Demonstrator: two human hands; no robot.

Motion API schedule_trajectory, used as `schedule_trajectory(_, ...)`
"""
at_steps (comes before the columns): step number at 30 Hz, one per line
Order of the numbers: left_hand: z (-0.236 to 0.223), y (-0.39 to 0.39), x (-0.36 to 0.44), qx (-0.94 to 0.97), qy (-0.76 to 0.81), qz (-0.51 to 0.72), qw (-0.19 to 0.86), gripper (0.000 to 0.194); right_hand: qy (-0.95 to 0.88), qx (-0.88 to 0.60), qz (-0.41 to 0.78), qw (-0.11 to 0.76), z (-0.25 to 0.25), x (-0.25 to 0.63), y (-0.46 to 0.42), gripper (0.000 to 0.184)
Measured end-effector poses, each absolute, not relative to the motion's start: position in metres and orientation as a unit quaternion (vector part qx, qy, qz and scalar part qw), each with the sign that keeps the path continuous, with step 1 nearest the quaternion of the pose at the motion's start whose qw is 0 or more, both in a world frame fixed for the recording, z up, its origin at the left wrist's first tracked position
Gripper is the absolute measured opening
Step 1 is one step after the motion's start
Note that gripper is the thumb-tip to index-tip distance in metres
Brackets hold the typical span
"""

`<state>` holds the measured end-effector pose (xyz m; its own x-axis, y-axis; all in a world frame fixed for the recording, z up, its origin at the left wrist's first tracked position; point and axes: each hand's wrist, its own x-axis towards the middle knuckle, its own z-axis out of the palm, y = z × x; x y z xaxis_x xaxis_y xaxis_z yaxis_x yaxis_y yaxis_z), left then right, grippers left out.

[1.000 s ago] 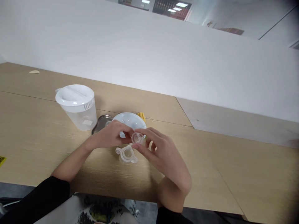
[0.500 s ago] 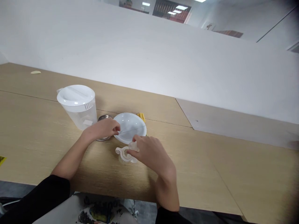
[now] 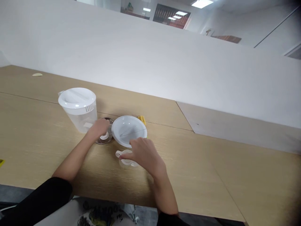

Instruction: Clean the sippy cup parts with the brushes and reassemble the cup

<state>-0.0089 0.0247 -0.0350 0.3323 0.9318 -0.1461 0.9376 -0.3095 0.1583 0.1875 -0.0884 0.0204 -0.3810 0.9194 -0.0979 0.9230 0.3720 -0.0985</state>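
Well, at the far left edge of the frame a small yellow label (image 3: pixel 1 162) lies on the light wooden table (image 3: pixel 39 94), and a pale scrap (image 3: pixel 37 74) sits up at the upper left of the tabletop. Left of centre stands a clear plastic pitcher (image 3: pixel 81 121), upright, with a white lid (image 3: pixel 77 98) on it. Just to its right, the left hand (image 3: pixel 98 128), coming out of a black sleeve (image 3: pixel 35 201) at the lower left, is curled downward, its fingers closing over a small white plastic piece (image 3: pixel 104 136) that sits on a round metal dish (image 3: pixel 103 140); the hand partly hides both, so I cannot tell whether it actually has a firm hold. Next along, a white bowl (image 3: pixel 129 131) lies tilted, almost touching the dish, with a bit of yellow (image 3: pixel 142 119) showing just behind it. Below the bowl, near the middle of the frame, the right hand (image 3: pixel 146 154) is loosely half open, its fingers draped over a clear cup with a white winged collar (image 3: pixel 124 158), touching it without any visible grip. Further right, a gray panel (image 3: pixel 225 128) adjoins the table.
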Motion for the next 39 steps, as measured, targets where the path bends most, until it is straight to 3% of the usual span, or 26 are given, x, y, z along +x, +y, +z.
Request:
schedule_trajectory(4, -0.001, -0.007, -0.009, 0.819, 0.573, 0.007, 0.023, 0.022, 0.816, 0.568, -0.070, -0.077, 0.021, 0.187, -0.083, 0.055)
schedule_trajectory(7, 0.019, -0.037, 0.001, 0.891, 0.442, 0.091, 0.036, 0.021, 0.823, 0.545, -0.078, -0.142, 0.016, 0.181, -0.077, 0.066)
schedule_trajectory(9, 0.027, -0.050, 0.007, 0.915, 0.376, 0.133, 0.051, 0.018, 0.827, 0.529, -0.097, -0.165, 0.014, 0.178, -0.075, 0.060)
schedule_trajectory(13, 0.035, -0.045, 0.001, 0.913, 0.314, 0.204, 0.161, 0.020, 0.825, 0.504, -0.133, -0.218, 0.018, 0.177, -0.084, 0.030)
schedule_trajectory(16, 0.036, -0.028, -0.008, 0.897, 0.243, 0.253, 0.270, 0.022, 0.822, 0.486, -0.122, -0.270, 0.024, 0.179, -0.093, 0.035)
schedule_trajectory(19, 0.034, -0.023, -0.007, 0.884, 0.204, 0.298, 0.296, 0.021, 0.807, 0.514, -0.108, -0.270, 0.026, 0.183, -0.094, 0.050)
schedule_trajectory(24, 0.031, -0.042, 0.008, 0.876, 0.220, 0.381, 0.195, 0.017, 0.774, 0.575, -0.120, -0.238, 0.025, 0.193, -0.080, 0.050)
schedule_trajectory(29, 0.028, -0.050, 0.013, 0.895, 0.252, 0.342, 0.139, 0.021, 0.798, 0.558, -0.131, -0.188, 0.027, 0.199, -0.075, 0.027)
schedule_trajectory(32, 0.032, -0.046, 0.010, 0.900, 0.282, 0.281, 0.177, 0.028, 0.811, 0.551, -0.111, -0.161, 0.028, 0.207, -0.074, 0.017)
schedule_trajectory(39, 0.009, -0.030, 0.008, 0.910, 0.277, 0.036, 0.307, 0.096, 0.791, 0.548, -0.117, -0.246, 0.032, 0.232, -0.069, 0.023)
